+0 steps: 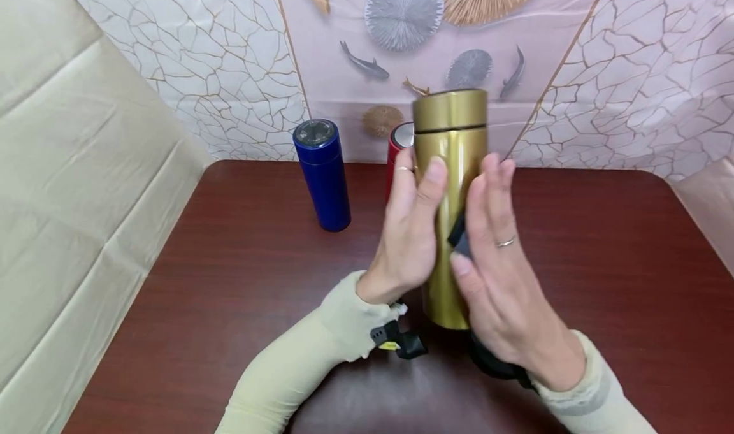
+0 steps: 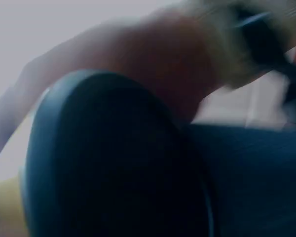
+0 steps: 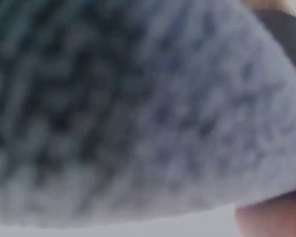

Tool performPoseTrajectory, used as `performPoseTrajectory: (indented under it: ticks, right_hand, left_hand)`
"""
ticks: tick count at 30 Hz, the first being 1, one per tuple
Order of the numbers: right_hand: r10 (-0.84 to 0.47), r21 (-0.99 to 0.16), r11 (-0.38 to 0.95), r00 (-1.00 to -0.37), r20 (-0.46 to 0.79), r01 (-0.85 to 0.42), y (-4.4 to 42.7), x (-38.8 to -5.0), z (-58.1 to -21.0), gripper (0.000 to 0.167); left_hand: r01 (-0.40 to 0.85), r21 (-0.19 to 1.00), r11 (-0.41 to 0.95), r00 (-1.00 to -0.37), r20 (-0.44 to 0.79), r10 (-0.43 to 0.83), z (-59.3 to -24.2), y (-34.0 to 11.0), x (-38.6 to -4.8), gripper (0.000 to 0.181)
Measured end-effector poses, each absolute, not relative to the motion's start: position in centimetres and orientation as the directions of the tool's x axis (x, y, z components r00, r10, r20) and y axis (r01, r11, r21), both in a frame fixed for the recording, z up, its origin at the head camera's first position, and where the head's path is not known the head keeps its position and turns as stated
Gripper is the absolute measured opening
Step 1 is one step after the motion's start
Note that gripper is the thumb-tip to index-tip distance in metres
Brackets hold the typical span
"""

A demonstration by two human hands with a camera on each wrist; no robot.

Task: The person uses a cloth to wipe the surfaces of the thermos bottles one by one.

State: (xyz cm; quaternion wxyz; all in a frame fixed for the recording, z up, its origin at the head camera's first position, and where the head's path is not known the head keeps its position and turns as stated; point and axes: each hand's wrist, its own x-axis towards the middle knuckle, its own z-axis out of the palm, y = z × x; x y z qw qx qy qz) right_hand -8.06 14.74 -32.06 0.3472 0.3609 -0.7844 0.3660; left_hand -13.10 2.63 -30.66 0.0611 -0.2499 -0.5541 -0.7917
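In the head view my left hand [image 1: 410,230] grips a gold thermos flask [image 1: 450,141] around its side, thumb in front. The flask stands nearly upright above the table, its lid on. My right hand [image 1: 510,281] lies along the flask's right side, fingers long. Between its thumb and fingers shows a piece of dark grey cloth [image 1: 460,239], pinched against the flask. Fuzzy grey cloth [image 3: 187,113] fills most of the right wrist view. The left wrist view is blurred; a large dark rounded shape [image 2: 113,158] lies below the hand.
A blue thermos flask [image 1: 325,179] stands on the dark red-brown table [image 1: 229,262] at the back left. Behind the gold flask a red flask [image 1: 395,157] is partly hidden. A patterned cloth backdrop [image 1: 229,64] hangs behind the table.
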Motion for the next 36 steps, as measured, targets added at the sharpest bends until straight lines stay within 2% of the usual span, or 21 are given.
performPoseTrajectory:
  ticks: [7,12,17,20,24,32,36]
  right_hand:
    - [-0.424,-0.249,0.521,-0.501,0.755,-0.816,13.5,-6.8,-33.3,0.057]
    - [-0.465,-0.235,0.516,-0.500,0.731,-0.824,13.4,-6.7,-33.4,0.056]
    - [-0.461,-0.246,0.540,-0.527,0.714,-0.805,14.0,-6.8,-33.2,0.057]
    - [-0.430,-0.258,0.564,-0.545,0.720,-0.785,14.6,-7.1,-32.9,0.059]
    - [-0.368,-0.277,0.575,-0.547,0.752,-0.770,15.7,-7.5,-32.2,0.060]
    - [-0.191,-0.441,0.589,-0.647,0.738,-0.677,18.4,-8.1,-29.7,0.069]
    - [-0.115,-0.509,0.573,-0.678,0.726,-0.642,19.2,-8.0,-28.3,0.067]
  left_hand:
    - [0.293,0.849,-0.439,-0.940,0.340,0.031,-29.7,0.3,-14.9,0.034]
    - [0.311,0.828,-0.467,-0.946,0.317,-0.068,-29.3,-0.5,-15.5,0.033]
    - [0.325,0.832,-0.450,-0.940,0.336,-0.058,-29.3,-0.2,-15.1,0.033]
    - [0.312,0.853,-0.419,-0.936,0.351,0.017,-29.6,0.7,-14.4,0.033]
    - [0.266,0.886,-0.380,-0.912,0.360,0.199,-30.6,2.6,-13.3,0.035]
    - [0.298,0.946,-0.128,-0.795,0.320,0.515,-32.8,5.1,-11.8,0.047]
    - [0.281,0.956,-0.084,-0.741,0.272,0.614,-33.5,5.8,-11.3,0.047]
